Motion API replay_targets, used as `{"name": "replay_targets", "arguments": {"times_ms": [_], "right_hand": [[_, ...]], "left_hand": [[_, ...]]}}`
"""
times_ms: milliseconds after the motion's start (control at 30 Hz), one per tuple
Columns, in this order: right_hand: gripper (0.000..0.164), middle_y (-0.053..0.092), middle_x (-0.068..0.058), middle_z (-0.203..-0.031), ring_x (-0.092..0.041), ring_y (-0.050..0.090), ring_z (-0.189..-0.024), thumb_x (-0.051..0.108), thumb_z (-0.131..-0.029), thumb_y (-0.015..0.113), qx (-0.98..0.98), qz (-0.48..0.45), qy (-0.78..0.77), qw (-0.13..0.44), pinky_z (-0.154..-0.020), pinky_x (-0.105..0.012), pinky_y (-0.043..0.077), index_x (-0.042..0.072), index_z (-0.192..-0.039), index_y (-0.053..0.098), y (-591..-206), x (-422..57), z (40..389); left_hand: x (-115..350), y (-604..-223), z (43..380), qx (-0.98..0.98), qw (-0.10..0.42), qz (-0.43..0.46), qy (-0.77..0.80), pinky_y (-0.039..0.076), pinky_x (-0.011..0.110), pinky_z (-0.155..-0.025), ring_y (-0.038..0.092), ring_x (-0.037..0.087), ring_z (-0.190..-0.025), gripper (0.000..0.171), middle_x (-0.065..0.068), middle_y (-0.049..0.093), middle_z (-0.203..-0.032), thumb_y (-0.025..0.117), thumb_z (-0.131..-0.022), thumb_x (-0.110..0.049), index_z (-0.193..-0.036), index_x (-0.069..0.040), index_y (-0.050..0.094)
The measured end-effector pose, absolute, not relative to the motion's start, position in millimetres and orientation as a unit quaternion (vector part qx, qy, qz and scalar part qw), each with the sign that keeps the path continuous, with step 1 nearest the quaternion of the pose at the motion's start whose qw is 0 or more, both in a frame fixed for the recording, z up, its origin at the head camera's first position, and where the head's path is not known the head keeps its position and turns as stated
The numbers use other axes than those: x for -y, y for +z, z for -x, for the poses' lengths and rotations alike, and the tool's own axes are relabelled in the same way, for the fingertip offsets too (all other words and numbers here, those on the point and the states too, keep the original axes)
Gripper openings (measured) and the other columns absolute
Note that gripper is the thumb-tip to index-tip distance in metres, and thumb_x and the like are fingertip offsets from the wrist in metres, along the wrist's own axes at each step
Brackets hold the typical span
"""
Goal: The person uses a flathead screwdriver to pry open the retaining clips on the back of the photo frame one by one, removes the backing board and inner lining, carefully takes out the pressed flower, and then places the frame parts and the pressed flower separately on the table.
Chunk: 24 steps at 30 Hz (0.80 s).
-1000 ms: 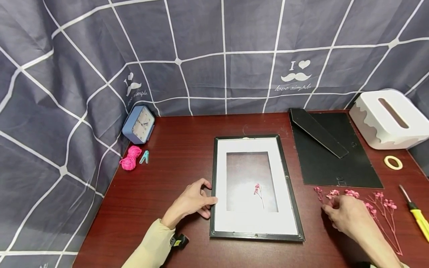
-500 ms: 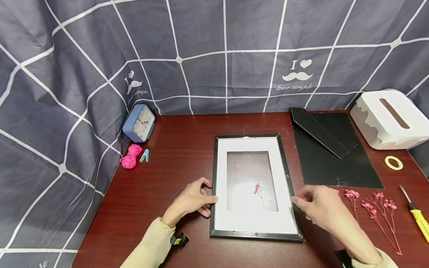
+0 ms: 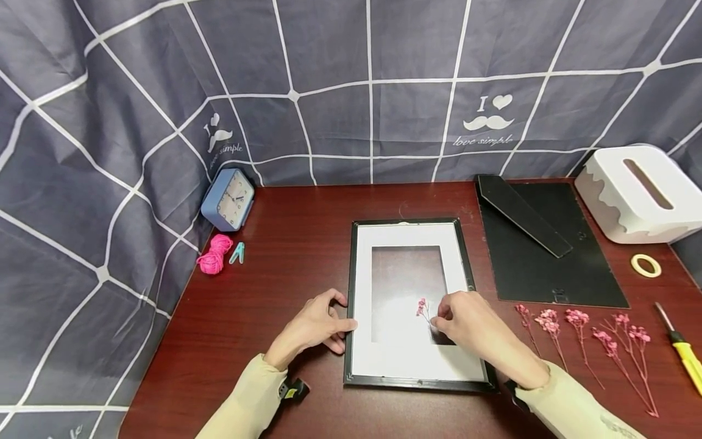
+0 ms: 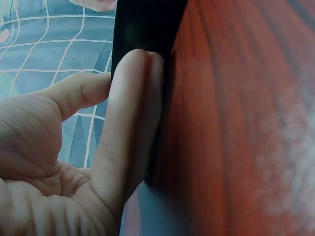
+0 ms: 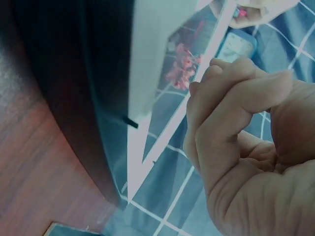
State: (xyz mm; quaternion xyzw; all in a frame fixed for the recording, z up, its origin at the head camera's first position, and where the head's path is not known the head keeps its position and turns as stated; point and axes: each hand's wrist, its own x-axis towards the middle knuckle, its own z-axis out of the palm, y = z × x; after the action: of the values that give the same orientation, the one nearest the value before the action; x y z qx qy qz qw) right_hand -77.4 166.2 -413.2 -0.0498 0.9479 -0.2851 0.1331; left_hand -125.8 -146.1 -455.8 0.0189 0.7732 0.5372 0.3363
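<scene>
A black picture frame with a white mat lies face down on the dark red table. My left hand holds its left edge, thumb on top and fingers against the side; the left wrist view shows these fingers on the black edge. Inside the mat's window lies a small sprig of pink dried flowers. My right hand reaches over the frame's right side, fingers curled, and pinches the sprig's thin stem. Pink blossoms also show through the window in the right wrist view.
Several pink sprigs lie to the right, below the black backboard with its stand. Further right are a screwdriver, a tape roll and a tissue box. Pink yarn, a clip and a clock stand left.
My right hand has moved left from the loose sprigs, across the frame's right edge, to the sprig in the window. The left hand stays at the frame.
</scene>
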Motion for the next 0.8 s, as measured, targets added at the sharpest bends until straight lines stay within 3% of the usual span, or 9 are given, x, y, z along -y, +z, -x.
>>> {"name": "replay_targets", "arguments": {"times_ms": [233, 467, 800], "right_hand": [[0.013, 0.073, 0.003, -0.078, -0.013, 0.057, -0.070, 0.015, -0.091, 0.083, -0.949, 0.044, -0.269, 0.155, -0.059, -0.028, 0.049, 0.012, -0.079, 0.078, -421, -157, 85], [0.026, 0.066, 0.012, -0.068, -0.009, 0.057, -0.064, 0.024, -0.091, 0.082, -0.955, 0.067, -0.254, 0.142, -0.054, -0.024, 0.047, 0.027, -0.067, 0.073, -493, -175, 102], [0.034, 0.057, 0.012, -0.061, -0.008, 0.050, -0.060, 0.016, -0.091, 0.077, -0.960, 0.090, -0.240, 0.110, -0.051, -0.021, 0.042, 0.027, -0.060, 0.066, -501, -175, 105]], "left_hand": [[146, -456, 126, -0.770, 0.338, -0.020, 0.541, 0.070, 0.037, -0.056, 0.071, 0.016, -0.053, 0.052, 0.009, 0.062, -0.079, 0.082, -0.094, -0.007, -0.135, 0.004, 0.053], [146, -455, 125, -0.769, 0.338, -0.019, 0.542, 0.070, 0.036, -0.057, 0.071, 0.016, -0.052, 0.052, 0.009, 0.062, -0.079, 0.082, -0.094, -0.007, -0.136, 0.004, 0.053], [146, -455, 125, -0.772, 0.336, -0.026, 0.539, 0.070, 0.036, -0.057, 0.071, 0.016, -0.053, 0.052, 0.010, 0.062, -0.080, 0.082, -0.095, -0.007, -0.136, 0.005, 0.052]]}}
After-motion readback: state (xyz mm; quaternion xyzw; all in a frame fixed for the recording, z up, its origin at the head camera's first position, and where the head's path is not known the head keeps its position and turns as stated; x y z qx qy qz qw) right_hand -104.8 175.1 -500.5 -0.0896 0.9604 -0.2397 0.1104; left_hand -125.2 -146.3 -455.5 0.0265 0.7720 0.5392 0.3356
